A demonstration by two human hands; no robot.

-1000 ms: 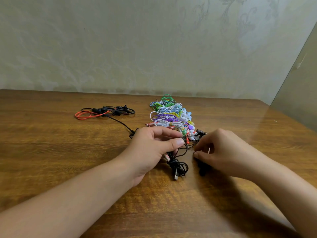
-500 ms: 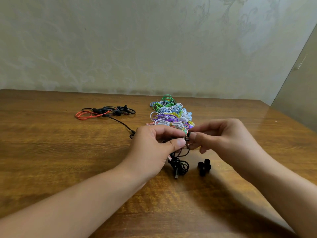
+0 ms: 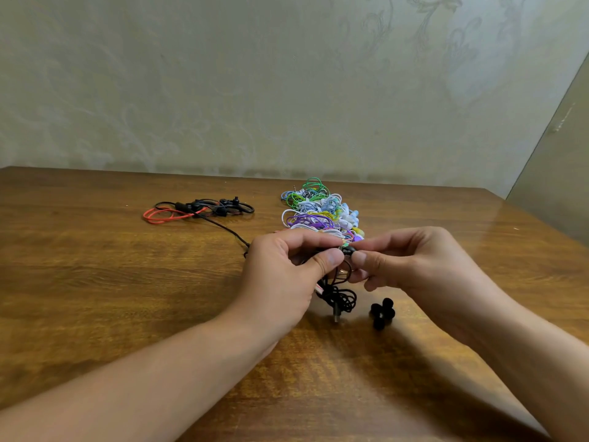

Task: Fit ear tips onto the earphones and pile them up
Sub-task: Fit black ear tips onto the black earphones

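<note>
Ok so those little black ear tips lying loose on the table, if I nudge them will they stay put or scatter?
The black ear tips look small and rounded, so they would probably roll or scatter. They sit in a loose cluster on the glossy table, which likely offers little grip. They are probably very light.

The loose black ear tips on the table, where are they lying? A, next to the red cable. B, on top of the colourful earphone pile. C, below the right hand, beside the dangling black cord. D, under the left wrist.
C: the black ear tips sit on the table under the right hand, right of the black cord.
</note>
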